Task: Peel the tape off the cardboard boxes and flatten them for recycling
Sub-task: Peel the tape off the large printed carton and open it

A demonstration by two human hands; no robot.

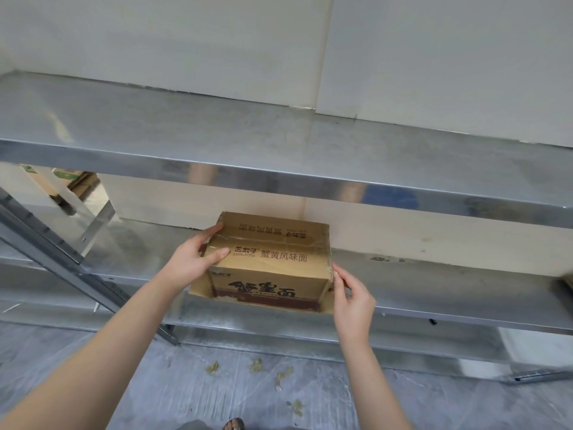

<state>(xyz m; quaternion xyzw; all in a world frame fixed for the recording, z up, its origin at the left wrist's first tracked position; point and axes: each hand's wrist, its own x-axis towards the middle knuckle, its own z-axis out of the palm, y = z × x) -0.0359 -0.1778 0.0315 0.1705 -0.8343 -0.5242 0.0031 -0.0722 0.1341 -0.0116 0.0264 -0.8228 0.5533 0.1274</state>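
Left grip (192,259) holds box (273,265) crosswise.

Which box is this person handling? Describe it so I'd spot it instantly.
On the grey metal shelving against the wall, look at the shelf below the top one. The cardboard box stands near its front edge, left hand gripping one corner, right hand touching the other side. It is the only box in hand, with dark printed characters and shiny tape.

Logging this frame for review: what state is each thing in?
Cardboard box: upright on shelf, top taped shut, bottom flaps splayed.
Tape: unpeeled, along top seam.
Left hand: grips box's top left corner.
Right hand: fingertips at box's right edge; grip unclear.
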